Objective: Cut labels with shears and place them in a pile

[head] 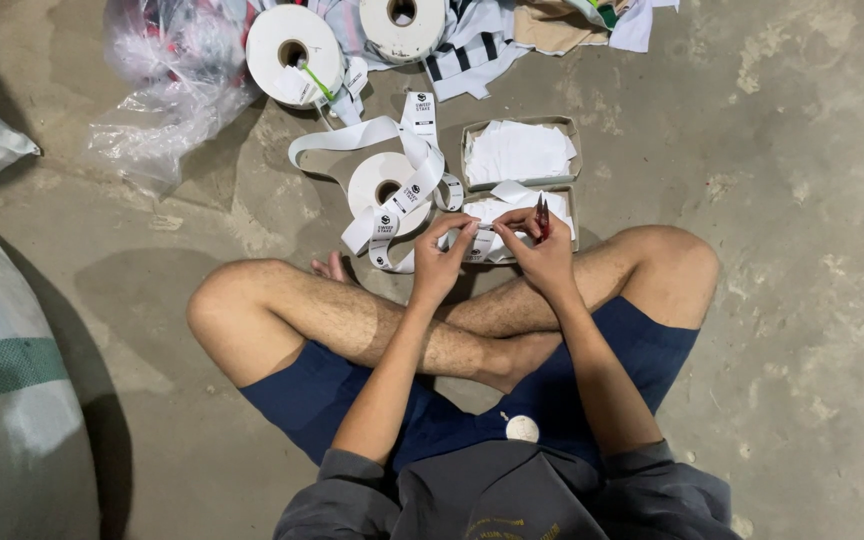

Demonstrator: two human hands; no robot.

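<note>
The person sat cross-legged on a bare grey concrete floor [802, 200]. The left hand [439, 258] was closed in a pinch on a white printed label strip [392, 205], gripped near its free end in front of the knees. The right hand [544, 250] pinched the same end of the strip from the other side; its fingers were also closed around a small red cutting tool [542, 215], which pointed upward, away from the body.

The strip ran leftward from the hands in loose loops to a white tape roll [384, 182] lying flat on the floor, just left of the hands. Dark round marks and short text blocks recurred along the strip.

Immediately beyond the right hand stood two shallow rectangular cardboard trays. The far tray [472, 135] held a stack of white cut labels; the near tray [570, 195] held loose white pieces and touched the far tray.

Two larger white tape rolls [292, 40] lay at the top edge, beside a crumpled clear plastic bag [167, 90]. Striped fabric [477, 50] lay behind them. A large white sack with a green band [2, 370] occupied the left edge.
</note>
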